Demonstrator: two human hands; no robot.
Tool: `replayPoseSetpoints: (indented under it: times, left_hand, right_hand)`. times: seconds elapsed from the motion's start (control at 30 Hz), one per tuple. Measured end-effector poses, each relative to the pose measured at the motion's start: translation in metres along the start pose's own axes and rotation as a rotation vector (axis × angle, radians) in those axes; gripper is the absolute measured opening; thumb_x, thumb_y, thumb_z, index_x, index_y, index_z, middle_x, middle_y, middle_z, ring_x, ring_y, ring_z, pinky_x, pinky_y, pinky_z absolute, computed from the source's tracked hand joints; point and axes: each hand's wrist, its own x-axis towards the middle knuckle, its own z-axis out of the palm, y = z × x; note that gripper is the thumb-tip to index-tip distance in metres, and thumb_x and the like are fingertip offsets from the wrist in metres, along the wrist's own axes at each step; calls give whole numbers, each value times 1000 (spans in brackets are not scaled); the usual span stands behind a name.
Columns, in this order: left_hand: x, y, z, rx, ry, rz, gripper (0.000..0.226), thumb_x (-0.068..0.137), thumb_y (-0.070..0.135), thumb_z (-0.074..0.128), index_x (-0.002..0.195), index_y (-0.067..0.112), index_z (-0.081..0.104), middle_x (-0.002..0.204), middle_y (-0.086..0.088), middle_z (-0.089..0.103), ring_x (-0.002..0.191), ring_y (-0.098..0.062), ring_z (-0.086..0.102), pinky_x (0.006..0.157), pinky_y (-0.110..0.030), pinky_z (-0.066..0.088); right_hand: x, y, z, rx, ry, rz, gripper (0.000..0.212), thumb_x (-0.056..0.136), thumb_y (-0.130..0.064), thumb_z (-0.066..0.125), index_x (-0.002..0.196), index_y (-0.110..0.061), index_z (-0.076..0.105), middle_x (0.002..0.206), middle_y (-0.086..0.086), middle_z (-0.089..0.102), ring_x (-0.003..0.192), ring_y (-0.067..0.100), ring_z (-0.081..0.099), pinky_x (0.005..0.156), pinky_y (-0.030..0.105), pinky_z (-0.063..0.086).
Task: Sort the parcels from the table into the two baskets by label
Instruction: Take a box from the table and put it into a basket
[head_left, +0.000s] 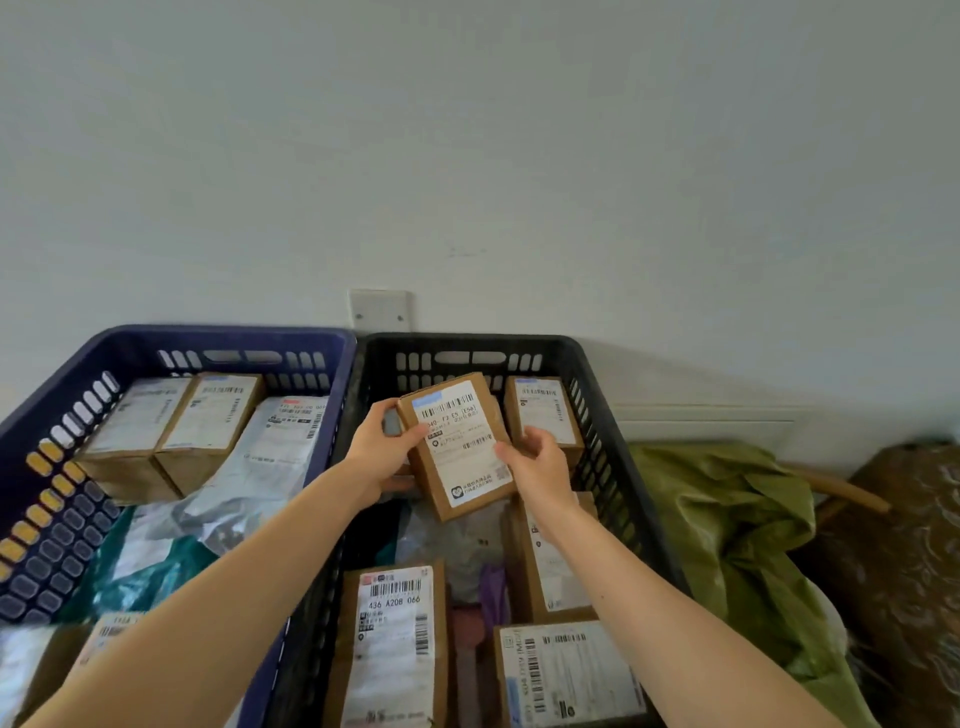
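While left hand and right hand hold parcel, label print blurs.

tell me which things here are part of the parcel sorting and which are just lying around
Job: cardboard parcel, gripped by left hand and right hand; blue basket; black basket.
Lying about: green bag beside the black basket; white wall plate.

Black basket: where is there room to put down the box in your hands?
The barest spot is the dark gap along the left wall of the black basket, between the left hand and the near box. The middle holds only soft bags. The right side, past the held box, is crowded with boxes.
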Motion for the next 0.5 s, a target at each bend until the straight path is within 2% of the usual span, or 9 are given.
replayPoseSetpoints:
  times: [0.07, 0.13, 0.23, 0.3, 0.4, 0.5]
  left_hand:
    - [-1, -3, 6, -59, 25, -20, 41, 91, 19, 65, 121, 36, 43, 110, -8, 64, 98, -35, 66, 82, -58, 55]
    - [-2, -4, 13, -119, 56, -30, 46, 89, 20, 68, 123, 37, 42, 112, -8, 64, 98, -35, 67, 78, -58, 56]
    - [-1, -7, 19, -201, 129, -37, 49, 87, 20, 70, 125, 34, 42, 117, -7, 62, 100, -32, 67, 74, -53, 59]
    - [-2, -7, 19, -206, 164, -25, 44, 88, 23, 69, 124, 28, 43, 116, -7, 62, 98, -30, 67, 73, -48, 60]
    - [-4, -7, 12, -134, 200, -2, 36, 90, 29, 67, 117, 16, 48, 114, -7, 60, 97, -27, 66, 70, -39, 61]
    - [-4, -9, 2, 57, 240, 19, 41, 87, 39, 69, 114, 12, 53, 108, -6, 59, 99, -23, 60, 85, -43, 57]
  right_hand:
    - [3, 0, 4, 71, 101, 42, 64, 91, -25, 66, 142, -16, 29, 135, 7, 46, 109, 16, 54, 76, 21, 47]
    - [4, -2, 9, 143, 173, 91, 58, 91, -29, 66, 136, -14, 32, 128, 8, 51, 101, 15, 57, 71, 21, 49]
    - [7, -4, 14, 210, 165, 120, 51, 92, -30, 64, 132, -14, 37, 118, 9, 58, 88, 12, 62, 60, 19, 50]
    - [9, -5, 15, 231, 147, 101, 58, 92, -26, 64, 139, -16, 30, 117, 5, 55, 83, 8, 60, 57, 17, 49]
    - [13, -7, 11, 246, 171, 101, 64, 91, -20, 65, 142, -16, 26, 119, 3, 52, 87, 11, 60, 60, 18, 51]
    - [19, -4, 7, 205, 138, 105, 50, 90, -25, 67, 132, -12, 43, 116, 5, 63, 90, 14, 66, 56, 18, 53]
